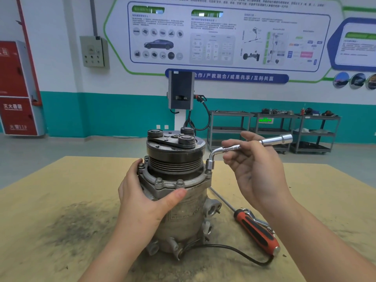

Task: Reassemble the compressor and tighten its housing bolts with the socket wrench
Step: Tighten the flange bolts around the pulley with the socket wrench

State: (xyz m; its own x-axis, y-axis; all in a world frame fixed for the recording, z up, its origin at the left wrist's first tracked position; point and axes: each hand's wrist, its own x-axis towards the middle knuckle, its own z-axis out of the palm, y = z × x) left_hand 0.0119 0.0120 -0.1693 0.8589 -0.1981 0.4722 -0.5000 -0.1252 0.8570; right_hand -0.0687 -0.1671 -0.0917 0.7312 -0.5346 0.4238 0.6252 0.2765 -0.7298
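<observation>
The grey compressor [189, 216] stands upright on the wooden table [61, 190], pulley end up. My left hand [142, 202] grips its housing just below the bolted flange, thumb across the front. Several housing bolts [159, 181] stick up from the flange. A chrome L-shaped socket wrench [215, 153] has its short end seated on a bolt at the flange's right side. My right hand [250, 165] holds the wrench's long arm between thumb and fingertips, palm facing me.
A red-and-black-handled screwdriver [256, 231] lies on the table right of the compressor. The compressor's black cable [240, 251] loops beside it. A dark greasy stain [79, 220] marks the table on the left. Shelving carts [274, 131] stand by the far wall.
</observation>
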